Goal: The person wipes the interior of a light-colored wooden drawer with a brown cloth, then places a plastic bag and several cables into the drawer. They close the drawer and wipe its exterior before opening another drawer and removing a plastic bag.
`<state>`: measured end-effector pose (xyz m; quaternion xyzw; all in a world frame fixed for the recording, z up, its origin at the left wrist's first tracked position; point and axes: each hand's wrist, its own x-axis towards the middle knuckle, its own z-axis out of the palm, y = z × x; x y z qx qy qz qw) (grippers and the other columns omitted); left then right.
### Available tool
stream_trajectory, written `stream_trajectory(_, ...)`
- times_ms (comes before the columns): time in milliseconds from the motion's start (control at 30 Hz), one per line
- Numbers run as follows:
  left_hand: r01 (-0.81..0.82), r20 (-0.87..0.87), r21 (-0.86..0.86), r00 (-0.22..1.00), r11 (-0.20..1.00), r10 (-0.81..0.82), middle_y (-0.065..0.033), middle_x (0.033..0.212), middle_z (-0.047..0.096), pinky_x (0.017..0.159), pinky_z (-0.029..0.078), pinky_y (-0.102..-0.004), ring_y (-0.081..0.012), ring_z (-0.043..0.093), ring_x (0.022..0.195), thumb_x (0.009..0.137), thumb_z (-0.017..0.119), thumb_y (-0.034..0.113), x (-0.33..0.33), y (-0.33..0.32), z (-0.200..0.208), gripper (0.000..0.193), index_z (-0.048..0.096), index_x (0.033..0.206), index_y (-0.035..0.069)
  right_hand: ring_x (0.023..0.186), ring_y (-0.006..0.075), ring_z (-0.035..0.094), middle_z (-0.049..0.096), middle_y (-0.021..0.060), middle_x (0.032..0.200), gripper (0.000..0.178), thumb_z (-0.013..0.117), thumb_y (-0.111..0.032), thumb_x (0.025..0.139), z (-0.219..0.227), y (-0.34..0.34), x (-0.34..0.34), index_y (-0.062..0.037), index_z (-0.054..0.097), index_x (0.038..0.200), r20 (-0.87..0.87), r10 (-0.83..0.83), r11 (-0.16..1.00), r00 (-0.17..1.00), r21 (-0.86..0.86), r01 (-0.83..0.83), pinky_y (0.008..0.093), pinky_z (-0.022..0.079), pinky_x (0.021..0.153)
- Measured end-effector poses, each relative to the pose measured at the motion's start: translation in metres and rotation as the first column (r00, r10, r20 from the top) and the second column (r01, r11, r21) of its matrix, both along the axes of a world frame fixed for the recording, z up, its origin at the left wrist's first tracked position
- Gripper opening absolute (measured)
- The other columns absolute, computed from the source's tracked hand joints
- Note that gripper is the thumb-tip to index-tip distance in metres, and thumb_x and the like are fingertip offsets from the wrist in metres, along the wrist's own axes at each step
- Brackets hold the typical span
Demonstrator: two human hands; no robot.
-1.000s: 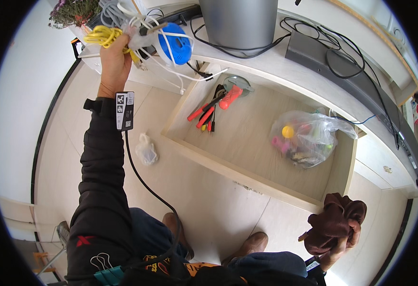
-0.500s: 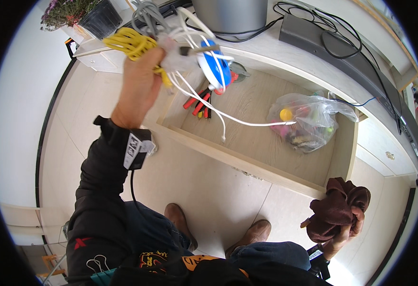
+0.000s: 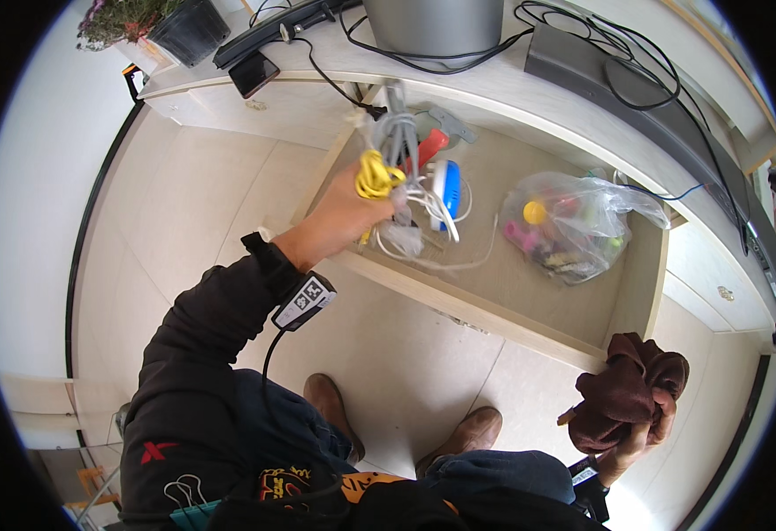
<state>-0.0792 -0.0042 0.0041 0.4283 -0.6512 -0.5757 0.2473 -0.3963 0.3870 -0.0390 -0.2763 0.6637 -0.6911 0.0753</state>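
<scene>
My left hand point(image 3: 345, 212) is inside the left part of the open drawer point(image 3: 423, 288), its fingers closed round a bunch of cables. In that bunch are a coiled yellow cable point(image 3: 376, 175), a looped grey cable point(image 3: 399, 133) and white cables point(image 3: 419, 199). A blue and white plastic device point(image 3: 446, 193) lies or hangs beside them, its white cord trailing over the drawer bottom. Past the cables, a red-handled tool point(image 3: 430, 146) shows in part. At the lower right my right hand point(image 3: 652, 434) grips a crumpled dark brown cloth point(image 3: 622, 389) outside the drawer's front corner.
A clear plastic bag point(image 3: 569, 226) of colourful small items fills the drawer's right side. On the cabinet top stand a potted plant point(image 3: 189, 31), a phone-like black device point(image 3: 253, 74), a grey cylinder point(image 3: 432, 26) and a long dark bar point(image 3: 618, 84) with black cables.
My left hand has lowered the cable bunch from above the cabinet edge, toward me and rightward, into the drawer. The blue and white device came down too. My right hand with the cloth has hardly moved.
</scene>
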Motion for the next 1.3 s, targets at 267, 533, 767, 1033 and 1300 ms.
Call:
stream_trajectory(267, 0.436, 0.485, -0.210, 0.824, 0.875, -0.294, -0.0169, 0.107, 0.065, 0.085, 0.049, -0.0314, -0.0245, 0.064, 0.097, 0.076, 0.073, 0.014, -0.013, -0.006, 0.007, 0.058, 0.050, 0.126, -0.004, 0.107, 0.0263, 0.058, 0.061, 0.0143, 0.111, 0.028, 0.066, -0.011, 0.074, -0.001, 0.003, -0.001, -0.0001, 0.063, 0.100, 0.014, 0.008, 1.000, 1.000, -0.007, -0.008, 0.0389, 0.046, 0.099)
stream_trajectory(533, 0.642, 0.842, 0.088, 0.360, 0.761, -0.401, -0.0256, 0.105, 0.063, 0.085, 0.049, -0.0416, -0.0370, 0.062, 0.098, 0.076, 0.072, 0.023, -0.026, -0.027, -0.003, 0.048, 0.049, 0.107, -0.005, 0.107, 0.0263, 0.058, 0.061, 0.0150, 0.113, 0.028, 0.065, -0.014, 0.076, 0.000, -0.001, 0.005, 0.0000, 0.063, 0.101, 0.079, 0.003, 0.998, 0.997, -0.061, 0.002, 0.0396, 0.046, 0.099)
stream_trajectory(767, 0.691, 0.672, -0.227, 0.622, 0.687, -0.403, -0.0261, 0.136, 0.044, 0.104, 0.039, -0.0387, -0.0363, 0.046, 0.126, 0.079, 0.073, 0.031, -0.003, -0.031, 0.018, 0.078, 0.037, 0.138, -0.004, 0.110, 0.0260, 0.057, 0.060, 0.0158, 0.115, 0.029, 0.063, -0.016, 0.081, 0.000, 0.001, -0.007, 0.0006, 0.062, 0.104, -0.110, 0.090, 0.995, 0.990, 0.052, -0.085, 0.0391, 0.043, 0.102)
stream_trajectory(1033, 0.821, 0.661, -0.190, 0.513, 0.539, -0.548, -0.0201, 0.143, 0.041, 0.109, 0.034, -0.0374, -0.0344, 0.043, 0.129, 0.091, 0.064, 0.028, 0.008, -0.025, 0.005, 0.060, 0.042, 0.143, 0.007, 0.107, 0.0259, 0.057, 0.059, 0.0140, 0.117, 0.031, 0.065, -0.021, 0.086, -0.009, 0.004, -0.016, -0.0025, 0.060, 0.110, -0.033, 0.150, 0.988, 0.988, -0.021, -0.151, 0.0383, 0.044, 0.098)
stream_trajectory(1300, -0.462, -0.057, -0.470, 0.866, 0.752, 0.496, 0.0001, 0.059, 0.054, 0.052, 0.041, -0.0242, -0.0082, 0.051, 0.054, 0.096, 0.056, 0.030, 0.092, -0.141, 0.034, 0.035, 0.060, 0.072, 0.005, 0.109, 0.0267, 0.057, 0.059, 0.0140, 0.118, 0.037, 0.067, -0.026, 0.085, -0.008, 0.008, -0.023, -0.0039, 0.059, 0.113, -0.019, 0.151, 0.988, 0.988, 0.039, -0.150, 0.0390, 0.044, 0.100)
